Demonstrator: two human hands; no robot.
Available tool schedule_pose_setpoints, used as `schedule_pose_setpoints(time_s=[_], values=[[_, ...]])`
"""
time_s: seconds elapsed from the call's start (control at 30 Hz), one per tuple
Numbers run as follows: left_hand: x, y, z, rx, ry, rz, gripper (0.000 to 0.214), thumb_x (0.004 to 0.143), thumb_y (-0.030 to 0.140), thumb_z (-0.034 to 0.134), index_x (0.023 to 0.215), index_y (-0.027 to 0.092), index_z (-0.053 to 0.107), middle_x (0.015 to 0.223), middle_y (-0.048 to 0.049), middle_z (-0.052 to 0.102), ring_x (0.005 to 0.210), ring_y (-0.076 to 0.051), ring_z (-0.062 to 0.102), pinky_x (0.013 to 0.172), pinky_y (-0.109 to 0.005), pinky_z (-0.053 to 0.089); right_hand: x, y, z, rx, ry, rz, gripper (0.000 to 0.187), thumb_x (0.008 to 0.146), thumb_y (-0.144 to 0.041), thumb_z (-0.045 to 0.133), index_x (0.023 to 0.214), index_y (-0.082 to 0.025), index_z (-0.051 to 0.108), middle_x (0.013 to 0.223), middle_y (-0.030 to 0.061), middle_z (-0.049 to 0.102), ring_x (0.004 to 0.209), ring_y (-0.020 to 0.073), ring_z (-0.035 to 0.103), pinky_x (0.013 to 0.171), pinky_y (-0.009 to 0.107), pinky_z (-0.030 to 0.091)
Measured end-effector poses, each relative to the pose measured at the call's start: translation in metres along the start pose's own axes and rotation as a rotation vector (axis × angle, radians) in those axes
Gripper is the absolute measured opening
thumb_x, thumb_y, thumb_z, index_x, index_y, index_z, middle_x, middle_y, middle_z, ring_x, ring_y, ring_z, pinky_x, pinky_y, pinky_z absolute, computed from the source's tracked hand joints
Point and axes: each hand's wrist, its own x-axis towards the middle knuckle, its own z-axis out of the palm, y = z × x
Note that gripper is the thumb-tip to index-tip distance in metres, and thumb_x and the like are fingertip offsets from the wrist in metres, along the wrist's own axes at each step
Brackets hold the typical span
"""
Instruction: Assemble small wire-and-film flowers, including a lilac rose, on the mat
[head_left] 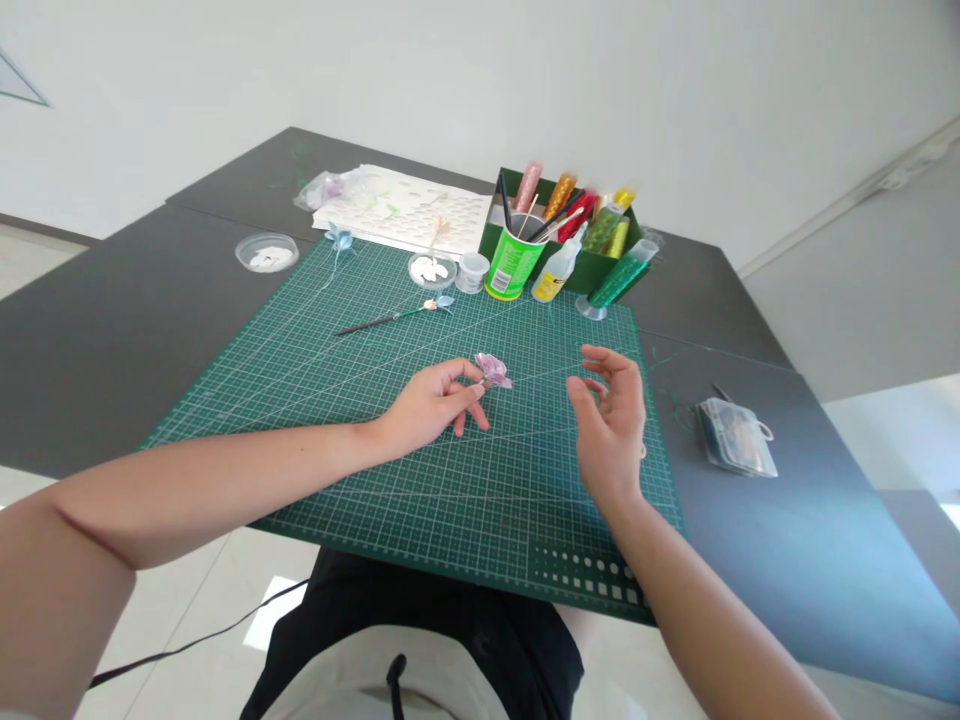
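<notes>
The left hand [431, 405] pinches a small pink paper flower [493, 369] between its fingertips, just above the green cutting mat [375, 480] on the bench [112, 330]. The right hand [611, 420] is half open with the fingers curled – it seems to hold a thin wire [544, 376] that runs to the flower.

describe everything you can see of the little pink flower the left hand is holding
The small pink flower looks handmade, with pale pink-lilac petals layered like a rose, slightly glossy. The left hand pinches it at fingertip level just above the green cutting mat. A thin wire or thread runs from it rightward toward the right hand, whose fingers are loosely spread; whether they grip the thread is unclear. Finer detail is too small to tell.
</notes>
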Motion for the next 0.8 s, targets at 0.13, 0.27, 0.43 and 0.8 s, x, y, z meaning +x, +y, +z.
schedule_pose_setpoints(time_s=[0.13, 0.27, 0.43, 0.8], values=[[0.0, 0.0, 0.0, 0.0, -0.014, 0.011, 0.015, 0.096, 0.031, 0.058, 0.099, 0.016, 0.057, 0.071, -0.0038, 0.077, 0.043, -0.008, 0.055, 0.044, -0.018, 0.039, -0.001, 0.006, 0.005, 0.084, -0.262, 0.101, 0.043, 0.093, -0.036, 0.063, 0.134, -0.027, 0.06, 0.145, 0.0099, 0.062, 0.138, 0.0276, 0.054, 0.117, 0.053, 0.04], [0.0, 0.001, 0.0, -0.004, -0.025, 0.018, 0.016, 0.097, 0.032, 0.057, 0.101, 0.016, 0.057, 0.072, -0.0044, 0.077, 0.043, -0.008, 0.056, 0.044, -0.018, 0.039, -0.004, 0.008, 0.008, 0.249, -0.481, 0.253, 0.066, 0.095, -0.04, 0.063, 0.156, -0.029, 0.041, 0.15, 0.0113, 0.06, 0.144, 0.0273, 0.051, 0.121, 0.054, 0.04], [0.0, 0.001, 0.0, -0.02, -0.029, 0.025, 0.016, 0.098, 0.032, 0.056, 0.101, 0.016, 0.056, 0.072, -0.0033, 0.076, 0.043, -0.008, 0.057, 0.045, -0.019, 0.04, -0.007, 0.002, 0.009, 0.454, -0.638, 0.428, 0.07, 0.092, -0.041, 0.069, 0.155, -0.025, 0.043, 0.144, 0.0129, 0.066, 0.129, 0.0261, 0.066, 0.117, 0.05, 0.047], [0.0, -0.002, 0.001, -0.004, 0.003, 0.041, 0.017, 0.097, 0.033, 0.057, 0.101, 0.016, 0.056, 0.07, -0.0018, 0.075, 0.043, -0.008, 0.055, 0.044, -0.018, 0.041, -0.006, -0.018, 0.004, 0.267, -0.783, 0.363, 0.036, 0.095, -0.043, 0.061, 0.113, -0.015, 0.077, 0.047, -0.0068, 0.051, 0.037, 0.0069, 0.036, 0.04, 0.023, 0.026]])
